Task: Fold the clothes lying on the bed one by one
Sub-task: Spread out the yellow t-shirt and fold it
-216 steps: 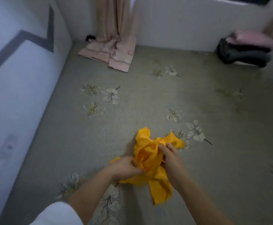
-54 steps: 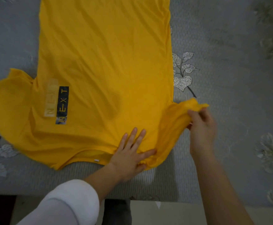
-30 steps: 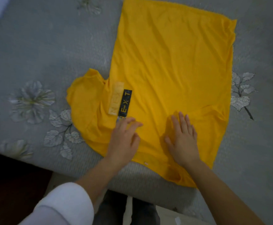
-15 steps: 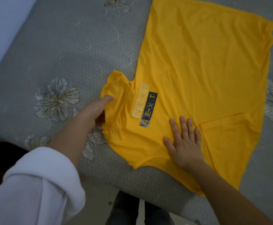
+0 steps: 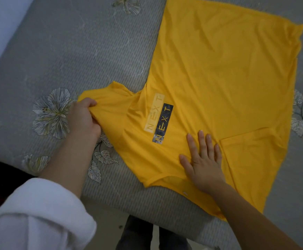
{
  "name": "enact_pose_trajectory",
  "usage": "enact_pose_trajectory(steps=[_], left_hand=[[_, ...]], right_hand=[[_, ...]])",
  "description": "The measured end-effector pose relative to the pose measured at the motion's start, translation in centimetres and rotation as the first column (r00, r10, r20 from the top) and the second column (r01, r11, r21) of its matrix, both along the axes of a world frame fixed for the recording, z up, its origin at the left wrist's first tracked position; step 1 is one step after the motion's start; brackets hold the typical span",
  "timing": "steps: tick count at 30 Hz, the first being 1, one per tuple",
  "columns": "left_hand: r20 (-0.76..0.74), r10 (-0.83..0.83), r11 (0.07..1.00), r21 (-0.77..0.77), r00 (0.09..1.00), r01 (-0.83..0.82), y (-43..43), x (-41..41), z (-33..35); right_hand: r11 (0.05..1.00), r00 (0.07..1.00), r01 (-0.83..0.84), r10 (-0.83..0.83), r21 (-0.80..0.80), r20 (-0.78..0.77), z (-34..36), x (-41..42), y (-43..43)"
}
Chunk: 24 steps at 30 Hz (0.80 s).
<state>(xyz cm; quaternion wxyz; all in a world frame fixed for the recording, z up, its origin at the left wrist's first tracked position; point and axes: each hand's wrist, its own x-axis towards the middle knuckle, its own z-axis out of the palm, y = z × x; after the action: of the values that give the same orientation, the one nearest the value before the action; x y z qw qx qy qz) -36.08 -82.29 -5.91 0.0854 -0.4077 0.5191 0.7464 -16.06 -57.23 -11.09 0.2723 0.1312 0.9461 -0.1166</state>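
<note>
The yellow shirt [image 5: 219, 73] lies spread on the bed [image 5: 75, 51], its neck side toward the person. The left hand [image 5: 84, 118] pinches the end of the sleeve [image 5: 111, 103], probably so that it can be turned inward over the printed label [image 5: 158, 118] beside the grip. The right hand [image 5: 204, 159] lies flat with fingers spread, pressing the cloth so it does not slide. Beyond this palm, the other sleeve seems already folded in.

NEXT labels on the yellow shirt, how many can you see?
2, side by side on the shirt between the hands: a pale NEXT label toward the left hand, and a dark NEXT label toward the right hand. Folded parts could hide more.
</note>
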Motion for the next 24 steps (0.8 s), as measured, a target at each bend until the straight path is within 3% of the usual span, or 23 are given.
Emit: enact_pose_trajectory(steps=[1,2,3,4,5,7,8,9,10,11,13,15,16,18,20,22,24], left_hand=[[-0.116,-0.061,0.971,-0.236,0.991,0.032,0.5,0.1,0.2],[-0.232,-0.226,0.858,-0.508,0.946,0.08,1.1,0.5,0.7],[-0.296,-0.46,0.68,-0.724,0.837,0.118,1.9,1.1,1.2],[-0.297,-0.678,0.52,-0.84,0.672,0.154,2.5,2.0,1.7],[-0.236,-0.843,0.38,-0.897,0.484,0.226,3.0,3.1,1.9],[-0.01,-0.995,0.055,-0.892,0.101,0.449,3.3,5.1,1.4],[0.095,-0.994,-0.106,-0.837,-0.049,0.537,3.2,6.1,1.0],[0.149,-0.981,-0.193,-0.788,-0.123,0.585,2.9,6.9,0.6],[0.169,-0.978,-0.206,-0.781,-0.118,0.589,2.7,7.5,0.4],[0.154,-0.986,-0.162,-0.806,-0.061,0.57,2.6,7.8,0.2],[0.093,-0.986,-0.028,-0.908,0.135,0.417,2.5,7.3,-0.5],[0.128,-0.965,-0.066,-0.963,0.23,0.261,2.6,6.1,-1.7],[0.229,-0.954,-0.175,-0.949,0.192,0.264,2.8,5.8,-2.3],[0.484,-0.875,-0.469,-0.841,-0.011,0.271,3.3,5.6,-3.8],[0.622,-0.755,-0.656,-0.711,-0.21,0.253,4.0,6.1,-5.1],[0.635,-0.706,-0.706,-0.664,-0.312,0.245,4.8,6.3,-5.5],[0.643,-0.688,-0.718,-0.669,-0.337,0.191,5.0,6.6,-5.2]], right_hand=[[1.0,1.0,-0.001,0.001,-0.002,0.001,0.0,0.0,0.0],[1.0,1.0,-0.001,0.001,-0.004,0.001,0.0,0.0,0.0],[1.0,1.0,0.002,-0.002,-0.005,0.001,0.0,0.0,0.0],[1.0,1.0,0.004,-0.004,-0.004,0.0,0.0,0.0,-0.1],[1.0,1.0,0.004,-0.004,-0.003,-0.001,0.0,-0.1,-0.1],[1.0,1.0,0.0,0.0,-0.007,-0.003,0.0,-0.1,0.0],[1.0,1.0,-0.002,0.002,-0.012,-0.004,0.0,0.0,0.0],[1.0,1.0,-0.002,0.002,-0.017,-0.005,0.0,0.0,0.0],[1.0,1.0,-0.002,0.001,-0.02,-0.005,0.0,0.0,0.0],[1.0,1.0,0.0,0.0,-0.021,-0.005,-0.1,0.0,0.0],[1.0,1.0,0.001,-0.001,-0.022,-0.008,-0.2,0.0,0.0],[1.0,1.0,-0.001,0.001,-0.024,-0.011,-0.3,0.0,0.0],[1.0,1.0,-0.002,0.002,-0.024,-0.015,-0.3,0.0,0.0],[1.0,1.0,-0.002,0.002,-0.028,-0.017,-0.3,0.1,0.1],[1.0,1.0,-0.003,0.002,-0.028,-0.012,-0.3,0.1,0.0],[1.0,1.0,-0.006,0.006,-0.024,0.003,-0.1,-0.1,0.0],[0.999,0.999,-0.025,0.026,-0.046,0.02,0.6,-0.1,0.2]])
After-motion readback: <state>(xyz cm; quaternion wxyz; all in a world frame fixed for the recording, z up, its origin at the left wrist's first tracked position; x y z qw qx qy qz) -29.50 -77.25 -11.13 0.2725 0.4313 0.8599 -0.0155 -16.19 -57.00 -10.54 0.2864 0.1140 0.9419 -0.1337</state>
